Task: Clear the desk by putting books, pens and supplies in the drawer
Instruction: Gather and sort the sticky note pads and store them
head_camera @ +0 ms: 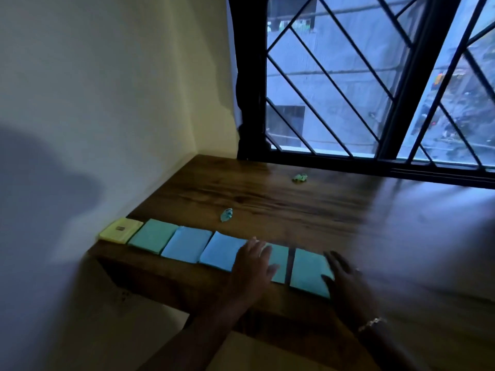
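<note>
A row of several paper pads runs along the front edge of the dark wooden desk (308, 210). At the far left lies a yellow pad (120, 230), then a green pad (152, 236), two blue pads (186, 244) (222, 251), and further right two teal pads (280, 266) (308, 271). My left hand (251, 263) lies flat, fingers spread, across the second blue pad and the teal pad beside it. My right hand (345, 279) rests flat on the right edge of the last teal pad, fingers apart. Neither hand grips anything.
A crumpled blue paper scrap (226, 214) and a crumpled green scrap (299, 178) lie further back on the desk. A pale wall (107, 103) stands at the left, a barred window (375, 89) behind. The drawer is not visible.
</note>
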The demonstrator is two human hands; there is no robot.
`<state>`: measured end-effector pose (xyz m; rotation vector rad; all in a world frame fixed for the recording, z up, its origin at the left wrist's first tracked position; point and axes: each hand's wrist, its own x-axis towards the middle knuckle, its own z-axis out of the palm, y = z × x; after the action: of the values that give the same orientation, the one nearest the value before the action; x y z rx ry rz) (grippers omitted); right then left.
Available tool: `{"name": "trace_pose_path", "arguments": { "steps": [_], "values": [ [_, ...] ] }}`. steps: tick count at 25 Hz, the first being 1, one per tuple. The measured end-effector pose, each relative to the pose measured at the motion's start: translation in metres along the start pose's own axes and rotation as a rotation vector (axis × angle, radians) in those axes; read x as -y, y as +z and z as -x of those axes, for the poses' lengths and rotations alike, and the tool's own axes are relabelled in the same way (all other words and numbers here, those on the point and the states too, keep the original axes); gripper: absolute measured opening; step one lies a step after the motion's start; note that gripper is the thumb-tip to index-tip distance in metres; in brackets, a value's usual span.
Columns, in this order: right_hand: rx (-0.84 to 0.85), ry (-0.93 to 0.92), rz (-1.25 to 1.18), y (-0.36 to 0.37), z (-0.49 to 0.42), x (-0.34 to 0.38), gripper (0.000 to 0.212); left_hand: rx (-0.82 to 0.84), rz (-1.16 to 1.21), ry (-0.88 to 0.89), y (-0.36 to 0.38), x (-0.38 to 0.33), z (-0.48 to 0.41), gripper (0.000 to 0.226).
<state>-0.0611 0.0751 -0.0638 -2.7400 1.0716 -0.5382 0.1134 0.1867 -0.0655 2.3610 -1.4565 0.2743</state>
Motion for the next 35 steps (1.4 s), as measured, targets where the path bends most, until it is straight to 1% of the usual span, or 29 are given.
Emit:
{"name": "trace_pose_path", "arguments": {
  "steps": [1,2,4,5,7,9,12,15,18,23,25,27,30,33,35],
  "values": [
    [0.022,-0.117,0.044,0.012,0.009,0.002,0.047,0.050,-0.021,0.063,0.012,0.002,0.011,0.053],
    [0.074,-0.188,0.103,0.024,0.019,0.003,0.054,0.073,-0.046,0.106,0.025,0.005,0.022,0.063],
    [0.164,-0.241,0.173,0.045,0.030,0.000,0.073,0.105,-0.040,0.155,0.039,0.012,0.033,0.071],
    [0.195,-0.245,0.175,0.050,0.028,0.001,0.080,0.119,-0.025,0.162,0.038,0.014,0.033,0.071],
    [0.255,-0.222,0.184,0.050,0.023,0.008,0.085,0.123,0.010,0.171,0.039,0.018,0.033,0.064],
    [0.287,-0.188,0.195,0.050,0.022,0.015,0.086,0.113,0.003,0.199,0.039,0.024,0.033,0.055],
    [0.305,-0.144,0.193,0.051,0.022,0.017,0.084,0.098,-0.009,0.201,0.044,0.029,0.035,0.051],
    [0.232,-0.150,0.211,0.052,0.025,0.015,0.082,0.055,-0.013,0.212,0.047,0.027,0.034,0.050],
    [0.202,-0.161,0.230,0.051,0.026,0.017,0.081,-0.017,-0.029,0.245,0.048,0.028,0.036,0.045],
    [0.129,-0.152,0.281,0.048,0.026,0.021,0.078,-0.048,-0.009,0.263,0.046,0.028,0.038,0.053],
    [0.070,-0.124,0.286,0.046,0.029,0.026,0.076,-0.045,0.004,0.300,0.043,0.029,0.043,0.052],
    [-0.025,-0.096,0.257,0.048,0.036,0.035,0.071,-0.043,0.010,0.323,0.042,0.032,0.048,0.052],
    [-0.145,-0.042,0.224,0.059,0.052,0.051,0.063,0.016,0.017,0.362,0.038,0.039,0.060,0.053],
    [-0.157,0.051,0.182,0.069,0.067,0.071,0.060,0.088,0.019,0.374,0.031,0.051,0.070,0.057],
    [-0.200,0.051,0.205,0.076,0.079,0.080,0.056,0.156,0.071,0.378,0.023,0.058,0.081,0.061]
  ]
}}
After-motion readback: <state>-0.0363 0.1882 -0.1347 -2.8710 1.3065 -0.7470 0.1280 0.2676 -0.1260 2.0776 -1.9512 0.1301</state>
